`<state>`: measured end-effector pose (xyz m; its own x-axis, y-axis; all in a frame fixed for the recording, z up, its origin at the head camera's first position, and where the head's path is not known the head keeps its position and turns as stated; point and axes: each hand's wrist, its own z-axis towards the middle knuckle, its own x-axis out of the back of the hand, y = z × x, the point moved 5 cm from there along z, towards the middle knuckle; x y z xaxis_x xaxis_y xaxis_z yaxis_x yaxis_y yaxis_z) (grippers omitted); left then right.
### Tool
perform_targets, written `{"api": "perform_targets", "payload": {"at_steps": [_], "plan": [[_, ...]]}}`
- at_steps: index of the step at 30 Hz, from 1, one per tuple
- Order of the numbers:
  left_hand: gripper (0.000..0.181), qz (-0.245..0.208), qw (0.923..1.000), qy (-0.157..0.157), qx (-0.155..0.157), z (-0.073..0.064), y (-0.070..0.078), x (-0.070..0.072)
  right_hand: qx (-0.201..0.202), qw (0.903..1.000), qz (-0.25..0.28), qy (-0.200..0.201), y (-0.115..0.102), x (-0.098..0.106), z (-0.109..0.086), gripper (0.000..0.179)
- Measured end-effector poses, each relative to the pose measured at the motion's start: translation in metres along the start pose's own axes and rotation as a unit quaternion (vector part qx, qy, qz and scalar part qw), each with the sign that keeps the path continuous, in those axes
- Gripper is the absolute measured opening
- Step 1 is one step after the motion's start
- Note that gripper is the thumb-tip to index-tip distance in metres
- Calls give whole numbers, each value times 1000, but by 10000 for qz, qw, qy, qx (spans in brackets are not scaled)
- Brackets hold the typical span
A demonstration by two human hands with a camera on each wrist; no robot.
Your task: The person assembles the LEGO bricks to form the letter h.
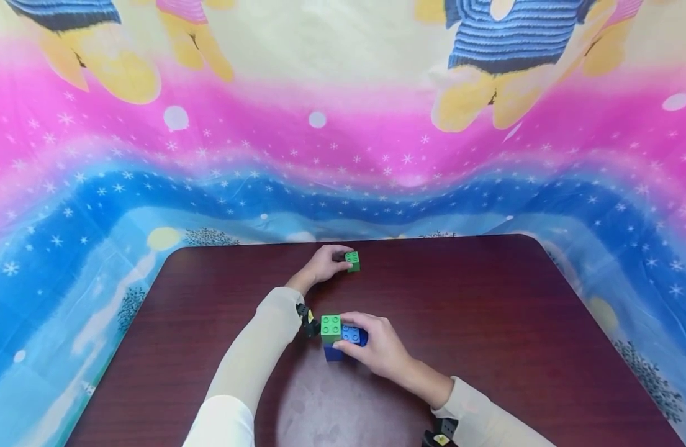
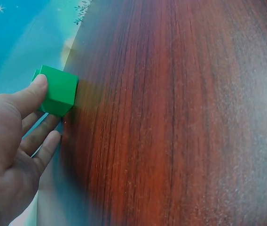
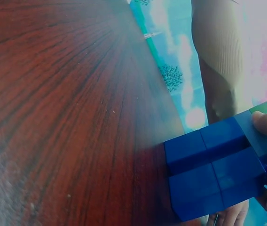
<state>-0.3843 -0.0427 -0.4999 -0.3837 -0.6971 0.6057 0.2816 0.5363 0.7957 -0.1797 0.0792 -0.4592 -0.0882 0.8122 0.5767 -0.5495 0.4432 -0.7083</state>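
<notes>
At the far edge of the table, my left hand (image 1: 323, 263) pinches a small green toy block (image 1: 352, 261), its studs facing up. The left wrist view has the thumb on one face of this block (image 2: 60, 89), with the other fingers behind and below. Nearer to me stands a stack of blue blocks (image 1: 333, 353) with a second green block (image 1: 331, 329) on top. My right hand (image 1: 383, 346) grips this stack near its top, thumb at the lower edge of the green block. Beside it, partly under the hand, shows a studded blue block (image 1: 351, 334).
The dark reddish wooden table (image 1: 488, 298) has rounded far corners and a glossy patch in front of the stack. A patterned cloth (image 1: 343, 167) hangs behind and around it. A black wrist camera (image 1: 307, 320) on the left arm is close to the stack in the head view.
</notes>
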Motion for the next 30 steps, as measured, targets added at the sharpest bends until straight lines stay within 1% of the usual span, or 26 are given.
{"api": "perform_targets", "payload": {"at_steps": [2, 9, 16, 19, 25, 30], "plan": [[43, 14, 10000, -2, 41, -1, 0, 0, -48, 10000, 12, -25, 1, 0, 0, 43], [42, 80, 10000, -10, -33, -3, 3, 2, -126, 9999, 31, -36, 2, -1, 1, 43], [43, 104, 9999, -37, -59, -7, 8, 10, -151, 9998, 101, -44, 0, -1, 1, 42], [43, 67, 9999, -9, -132, -10, 8, 15, -198, 9997, 103, -46, 0, -1, 1, 43], [41, -63, 9997, 43, -227, -20, 6, 21, -322, 9994, 118, -92, 0, 0, 0, 44], [40, -92, 9993, 172, -308, -29, 5, 27, -364, 9992, 137, -105, -1, 0, -2, 44]]}}
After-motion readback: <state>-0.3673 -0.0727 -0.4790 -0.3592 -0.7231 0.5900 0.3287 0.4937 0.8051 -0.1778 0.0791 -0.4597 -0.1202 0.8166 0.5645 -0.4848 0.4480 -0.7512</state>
